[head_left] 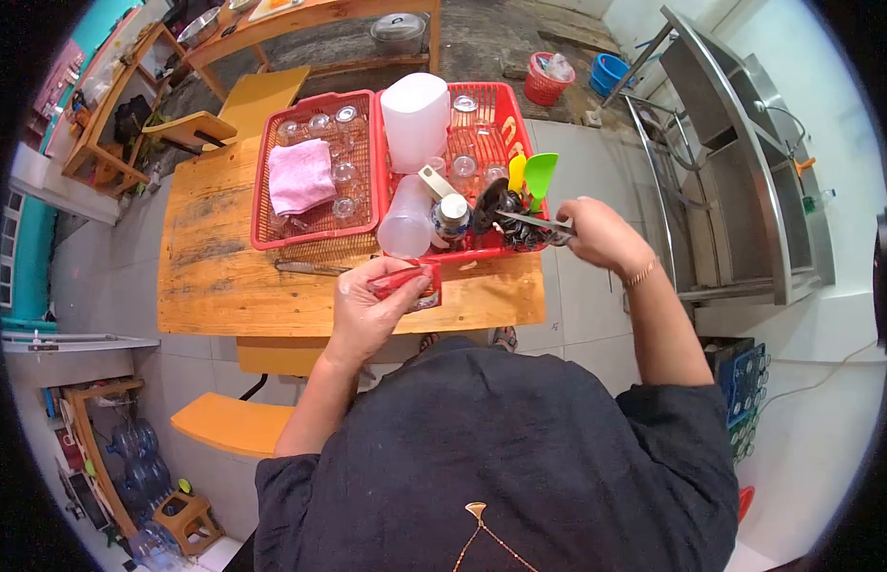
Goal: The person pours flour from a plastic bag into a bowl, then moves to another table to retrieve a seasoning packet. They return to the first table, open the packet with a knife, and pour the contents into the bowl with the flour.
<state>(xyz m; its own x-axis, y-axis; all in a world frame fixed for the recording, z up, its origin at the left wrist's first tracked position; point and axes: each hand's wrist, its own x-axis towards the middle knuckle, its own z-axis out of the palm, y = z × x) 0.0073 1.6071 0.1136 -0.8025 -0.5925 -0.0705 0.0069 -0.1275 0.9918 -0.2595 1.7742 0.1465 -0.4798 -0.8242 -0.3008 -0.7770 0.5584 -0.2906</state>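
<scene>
My left hand (369, 303) pinches a small red packet (419, 287) over the front edge of the wooden table (214, 286). Held in my right hand (601, 234) are scissors (543, 224), their blades pointing left over dark utensils at the right red basket's front corner. A green spatula (540, 173) and a yellow utensil (517, 173) stand there. Beside them are a white-capped bottle (452, 217), a translucent cup (405, 229) and a white pitcher (416, 122). The left red basket (259, 205) holds upturned glasses and a pink cloth (301, 177).
An orange stool (229, 424) is at the lower left, near large water bottles (138, 453). A metal sink stand (739, 143) is on the right. Behind the table, a red bucket (546, 86) and a blue bucket (608, 72) stand on the floor.
</scene>
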